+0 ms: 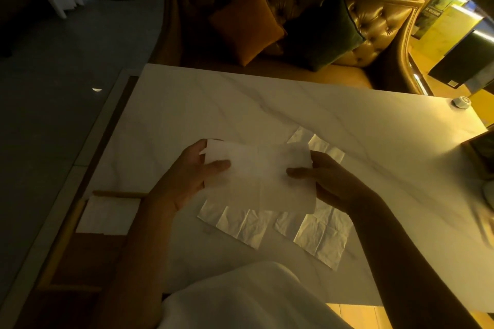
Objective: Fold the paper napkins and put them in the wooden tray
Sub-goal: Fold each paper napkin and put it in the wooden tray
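Note:
I hold a white paper napkin (pixel 258 176) above the marble table (pixel 267 104). My left hand (pixel 187 176) pinches its left edge, thumb on top. At the right edge my right hand (pixel 326 179) grips it the same way. The napkin hangs partly folded, with a crease down its middle. Under it several unfolded napkins (pixel 315 232) lie spread flat on the table. The wooden tray (pixel 72 222) sits at the table's left edge, holding a folded napkin (pixel 107 218) in its far end.
A tufted sofa (pixel 374 24) with an orange cushion (pixel 246 24) and a dark green cushion (pixel 326 29) stands behind the table. A small round object (pixel 460 102) rests at the far right corner. A dark item (pixel 481 155) sits at the right edge.

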